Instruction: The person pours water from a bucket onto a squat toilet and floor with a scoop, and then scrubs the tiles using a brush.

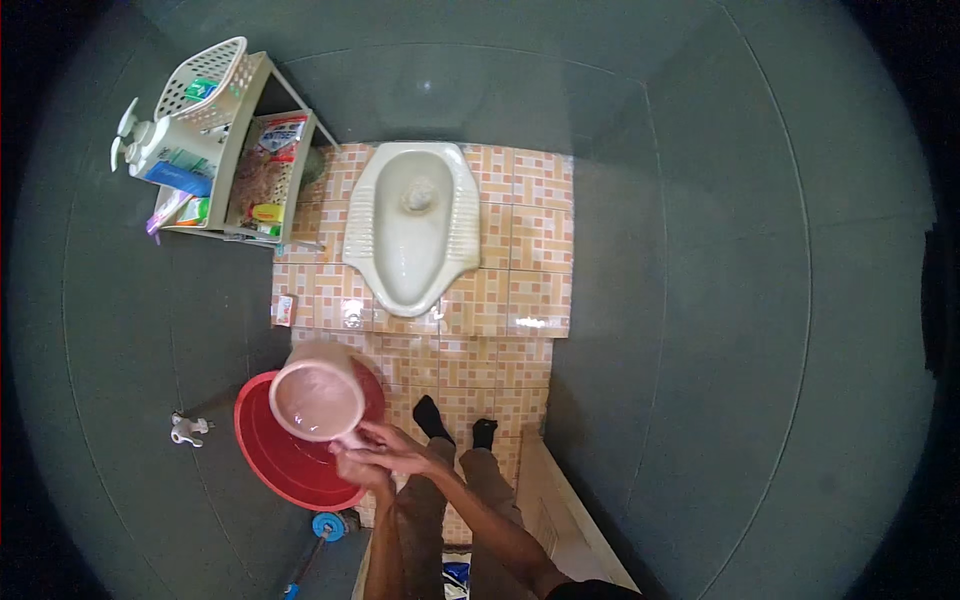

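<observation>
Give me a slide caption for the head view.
Left hand and right hand meet at a pink dipper over a red tub, a white squat toilet ahead.

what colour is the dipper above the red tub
The dipper is pale pink; the head view shows it best.

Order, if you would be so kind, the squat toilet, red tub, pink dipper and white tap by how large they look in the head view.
1. Squat toilet and red tub: too alike to rank; the dipper hides part of the tub.
2. Pink dipper
3. White tap
</observation>
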A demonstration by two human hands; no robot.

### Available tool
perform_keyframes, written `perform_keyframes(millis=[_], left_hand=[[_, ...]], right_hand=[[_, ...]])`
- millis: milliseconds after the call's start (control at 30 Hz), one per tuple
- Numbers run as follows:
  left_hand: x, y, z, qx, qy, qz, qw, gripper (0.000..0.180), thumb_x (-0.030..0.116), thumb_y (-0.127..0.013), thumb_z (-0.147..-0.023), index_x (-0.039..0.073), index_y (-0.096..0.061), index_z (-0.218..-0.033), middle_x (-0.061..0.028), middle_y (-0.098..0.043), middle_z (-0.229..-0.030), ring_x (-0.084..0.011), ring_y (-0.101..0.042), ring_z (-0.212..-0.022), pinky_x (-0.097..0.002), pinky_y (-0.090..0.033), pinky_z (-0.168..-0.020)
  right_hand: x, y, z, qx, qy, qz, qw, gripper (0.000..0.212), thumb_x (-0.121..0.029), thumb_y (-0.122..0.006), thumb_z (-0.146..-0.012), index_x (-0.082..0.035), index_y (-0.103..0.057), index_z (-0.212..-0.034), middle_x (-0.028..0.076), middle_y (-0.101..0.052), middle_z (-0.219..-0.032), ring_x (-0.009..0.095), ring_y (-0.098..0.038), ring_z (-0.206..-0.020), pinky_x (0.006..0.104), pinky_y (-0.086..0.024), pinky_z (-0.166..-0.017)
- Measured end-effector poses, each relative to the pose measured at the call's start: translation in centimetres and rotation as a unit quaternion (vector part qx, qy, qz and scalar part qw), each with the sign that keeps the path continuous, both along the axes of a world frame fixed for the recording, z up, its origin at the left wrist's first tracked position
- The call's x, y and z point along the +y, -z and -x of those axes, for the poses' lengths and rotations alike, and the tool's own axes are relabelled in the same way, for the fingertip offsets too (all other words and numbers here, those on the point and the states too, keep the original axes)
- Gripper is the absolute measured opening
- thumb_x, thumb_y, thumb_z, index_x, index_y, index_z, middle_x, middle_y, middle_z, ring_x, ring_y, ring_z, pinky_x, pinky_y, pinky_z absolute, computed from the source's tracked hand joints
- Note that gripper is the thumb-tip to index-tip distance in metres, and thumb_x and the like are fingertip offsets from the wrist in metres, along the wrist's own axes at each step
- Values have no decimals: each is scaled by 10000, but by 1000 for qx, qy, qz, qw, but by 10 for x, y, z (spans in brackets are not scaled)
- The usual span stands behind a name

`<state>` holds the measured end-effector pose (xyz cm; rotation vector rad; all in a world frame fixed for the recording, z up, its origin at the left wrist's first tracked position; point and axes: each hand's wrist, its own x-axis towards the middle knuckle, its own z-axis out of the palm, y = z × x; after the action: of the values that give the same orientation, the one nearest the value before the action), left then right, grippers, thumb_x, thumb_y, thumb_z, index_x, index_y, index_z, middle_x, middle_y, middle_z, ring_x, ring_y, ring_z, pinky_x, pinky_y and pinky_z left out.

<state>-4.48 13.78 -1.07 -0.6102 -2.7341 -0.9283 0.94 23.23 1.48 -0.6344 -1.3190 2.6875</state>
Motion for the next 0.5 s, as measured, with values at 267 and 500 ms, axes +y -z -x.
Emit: perform_keyframes(millis=[267,500], left_hand=[[128,161,-53,-217,150,-103,959,314,359,-519,-947,50,-545,-897,-13,-556,-775,-201,-559,-662,-369,-472,-587],[249,141,-57,-683,222,-211,663,345,384,-447,-972,68,-538,-1076,-55,-609,-1005,-219,-606,-816,-342,-499,-790]], right_hand=[[116,34,-35,-233,245,-429,838,320,-225,-659,-793,-29,-608,-1040,166,-655,-823,324,-645,-800,419,-518,-709],[197,83,-72,-278,390,-383,790,211,-161,-584,-855,15,-607,-970,201,-645,-813,321,-644,-786,417,-508,-679]])
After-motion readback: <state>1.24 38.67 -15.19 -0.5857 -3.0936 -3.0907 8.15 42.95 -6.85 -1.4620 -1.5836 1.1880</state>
